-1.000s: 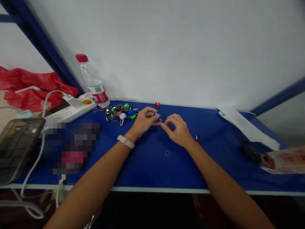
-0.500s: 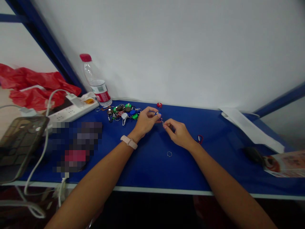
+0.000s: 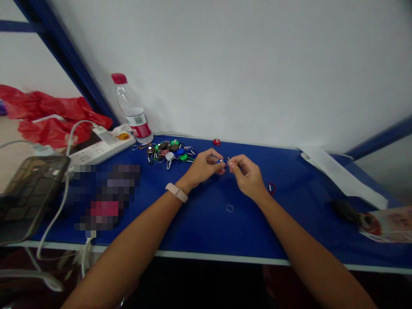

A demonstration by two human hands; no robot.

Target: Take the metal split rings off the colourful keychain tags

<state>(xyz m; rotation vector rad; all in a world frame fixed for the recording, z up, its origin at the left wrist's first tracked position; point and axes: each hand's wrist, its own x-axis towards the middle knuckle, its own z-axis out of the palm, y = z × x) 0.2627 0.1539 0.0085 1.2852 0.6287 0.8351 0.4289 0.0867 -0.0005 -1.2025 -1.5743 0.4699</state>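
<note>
1. Pinched nearly closed, left hand (image 3: 202, 166) has a blue keychain reel (image 3: 221, 162) over the desk (image 3: 199, 223); right hand (image 3: 249, 175) pinches a small metal bit (image 3: 228, 160) beside it.
2. Looks midway imo: can't tell if they're joined, and a metal ring (image 3: 229, 208) lies loose.
3. Reel's blue and roundish, partly hidden.

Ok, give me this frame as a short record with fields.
left hand: pinches small blue piece
right hand: fingertips on small metal part, close beside it
pile: mixed-colour keychain pieces, near red-capped bottle
loose on blue tabletop: thin ring, red round piece, red carabiner
unclear: whether held parts are joined
</note>
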